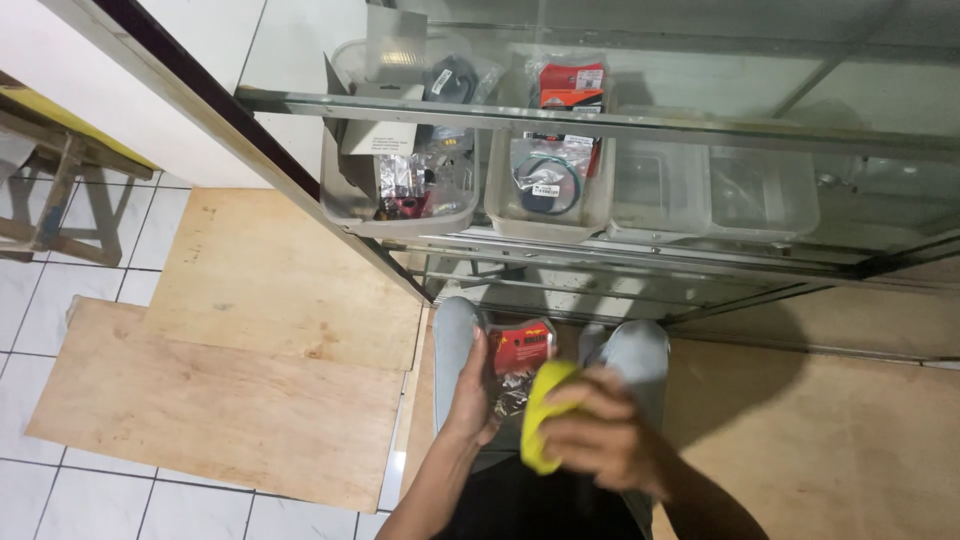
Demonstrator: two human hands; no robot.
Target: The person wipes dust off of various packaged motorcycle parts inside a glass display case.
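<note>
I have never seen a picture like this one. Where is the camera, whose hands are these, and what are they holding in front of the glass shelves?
The camera sits on a person's head and looks down, so you see that person's own arms and knees. There is only this one view. The left hand holds a small clear plastic packet with a red card top. The right hand grips a yellow cloth pressed against that packet. In front stands a glass cabinet with metal-edged shelves. On one shelf stand clear plastic tubs; two hold more bagged parts and the others look nearly empty. On the tiled floor to the left lie plywood sheets.
</note>
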